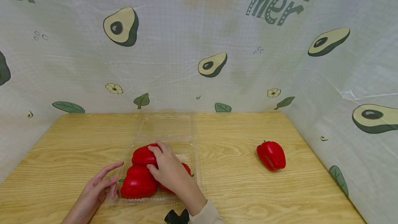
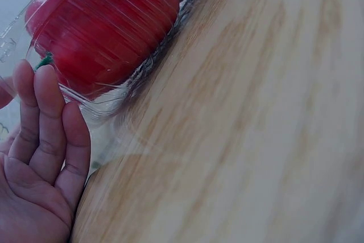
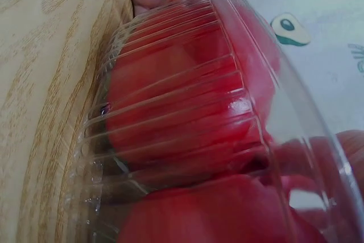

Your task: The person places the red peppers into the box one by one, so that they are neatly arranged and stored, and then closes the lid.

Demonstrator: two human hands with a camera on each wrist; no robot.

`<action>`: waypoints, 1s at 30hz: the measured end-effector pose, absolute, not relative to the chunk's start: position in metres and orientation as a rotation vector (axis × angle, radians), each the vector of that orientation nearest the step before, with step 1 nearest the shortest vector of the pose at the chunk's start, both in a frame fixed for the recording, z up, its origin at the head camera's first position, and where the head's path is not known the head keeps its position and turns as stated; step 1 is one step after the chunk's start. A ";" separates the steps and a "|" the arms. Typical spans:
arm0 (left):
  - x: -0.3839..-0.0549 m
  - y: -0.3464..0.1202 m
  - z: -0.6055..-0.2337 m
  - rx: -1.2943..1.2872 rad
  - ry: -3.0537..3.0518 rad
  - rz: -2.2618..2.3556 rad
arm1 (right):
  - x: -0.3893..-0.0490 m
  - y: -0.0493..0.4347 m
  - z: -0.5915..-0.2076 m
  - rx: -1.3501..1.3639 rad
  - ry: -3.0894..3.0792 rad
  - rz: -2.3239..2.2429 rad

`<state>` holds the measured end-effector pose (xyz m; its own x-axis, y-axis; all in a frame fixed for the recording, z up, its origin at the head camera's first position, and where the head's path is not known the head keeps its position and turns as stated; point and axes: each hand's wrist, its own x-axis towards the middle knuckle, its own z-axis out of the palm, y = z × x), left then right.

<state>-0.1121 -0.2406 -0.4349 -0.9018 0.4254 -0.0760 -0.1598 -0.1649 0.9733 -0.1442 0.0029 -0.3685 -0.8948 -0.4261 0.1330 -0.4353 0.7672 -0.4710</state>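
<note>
A clear plastic clamshell box point(image 1: 189, 149) lies on the table with several red bell peppers in it. My right hand point(image 1: 171, 168) reaches into the box and holds the far-left bell pepper point(image 1: 143, 155), fingers over its top and thumb at its near side. In front of that lies another bell pepper point(image 1: 139, 184), its green stem toward the left wall. A third bell pepper point(image 1: 186, 168) is partly hidden beneath my right hand. My left hand point(image 1: 101, 187) is at the box's left side, its fingers extended; in the left wrist view the fingertips point(image 2: 48, 86) are right at the plastic wall.
The transparent lid point(image 1: 164, 127) is folded back behind the box toward the curtain point(image 1: 174, 37). One more red bell pepper point(image 1: 271, 155) lies on the wooden table point(image 1: 230, 186) at the right. A black object point(image 1: 177, 217) shows at the near edge, by the right sleeve.
</note>
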 end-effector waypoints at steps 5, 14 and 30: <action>-0.112 -0.240 -0.435 0.291 1.734 2.116 | -0.145 0.004 -0.369 0.737 -2.933 0.782; -0.113 -0.240 -0.436 0.347 1.684 2.140 | -0.145 0.008 -0.369 0.793 -2.928 0.744; -0.112 -0.240 -0.435 0.324 1.704 2.122 | -0.143 0.000 -0.371 0.753 -2.888 0.686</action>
<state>-0.1125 -0.2401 -0.4345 -0.8938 0.4433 -0.0673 -0.1613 -0.1780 0.9707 -0.1428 -0.0002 -0.3712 -0.8761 -0.4453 0.1849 -0.4808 0.7789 -0.4026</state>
